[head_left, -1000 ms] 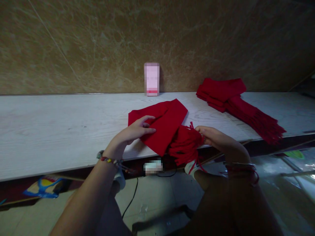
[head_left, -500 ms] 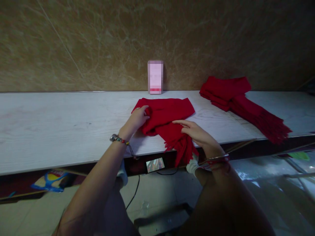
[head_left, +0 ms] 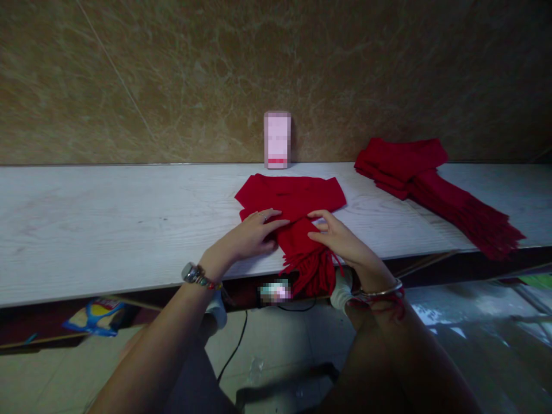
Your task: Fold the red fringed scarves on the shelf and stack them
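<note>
A red fringed scarf (head_left: 291, 195) lies folded on the white wood-grain bench top, its fringed end hanging over the front edge. My left hand (head_left: 256, 233) rests on the scarf's lower left part, fingers stretched out and apart. On the right side of the hanging end is my right hand (head_left: 334, 234), its fingers spread and touching the cloth near the fold. Neither hand grips the fabric. A second red scarf (head_left: 403, 167) lies folded farther right, with its fringe trailing past the front edge.
A phone (head_left: 277, 141) with a blurred screen leans against the brown marbled wall (head_left: 181, 75). Below the bench top (head_left: 86, 230) sit a blue and yellow packet (head_left: 97, 316) and another lit screen (head_left: 275, 291). A black cable hangs over the tiled floor.
My left hand has moved down from the scarf's upper left and its fingers have opened out. The scarf's left corner lies flatter, and its fringe hangs straighter.
</note>
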`<state>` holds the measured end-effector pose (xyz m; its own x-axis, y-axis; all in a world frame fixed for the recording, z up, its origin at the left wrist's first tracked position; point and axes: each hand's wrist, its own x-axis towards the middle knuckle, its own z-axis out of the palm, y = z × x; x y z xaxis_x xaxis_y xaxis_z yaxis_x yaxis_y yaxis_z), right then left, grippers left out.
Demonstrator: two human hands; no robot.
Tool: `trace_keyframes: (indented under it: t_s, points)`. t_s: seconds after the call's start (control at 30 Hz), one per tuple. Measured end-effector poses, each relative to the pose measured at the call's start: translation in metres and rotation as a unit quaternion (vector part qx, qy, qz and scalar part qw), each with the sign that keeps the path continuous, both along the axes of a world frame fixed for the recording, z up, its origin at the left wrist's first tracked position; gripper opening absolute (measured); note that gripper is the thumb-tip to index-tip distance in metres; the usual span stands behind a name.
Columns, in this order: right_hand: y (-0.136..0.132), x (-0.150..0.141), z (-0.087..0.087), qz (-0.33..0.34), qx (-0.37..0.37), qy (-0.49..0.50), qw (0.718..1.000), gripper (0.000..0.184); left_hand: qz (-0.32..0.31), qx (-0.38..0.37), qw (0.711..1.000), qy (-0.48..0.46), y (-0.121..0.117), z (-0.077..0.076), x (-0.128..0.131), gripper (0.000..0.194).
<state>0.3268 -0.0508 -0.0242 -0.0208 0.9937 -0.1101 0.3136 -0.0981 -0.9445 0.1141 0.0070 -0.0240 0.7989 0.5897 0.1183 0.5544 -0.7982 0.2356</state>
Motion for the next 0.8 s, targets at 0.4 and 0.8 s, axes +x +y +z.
trace_keyframes:
  t_s: [0.4, 0.8]
  points:
    - [0.028, 0.040, -0.004, -0.100, 0.163, -0.326, 0.926, 0.043, -0.029, 0.099, 0.993, 0.050, 0.002, 0.000, 0.014, 0.052]
    - [0.063, 0.051, -0.031, -0.032, 0.154, -0.475, 0.866, 0.049, -0.039, 0.118, 0.989, 0.079, -0.015, 0.003, -0.008, 0.052]
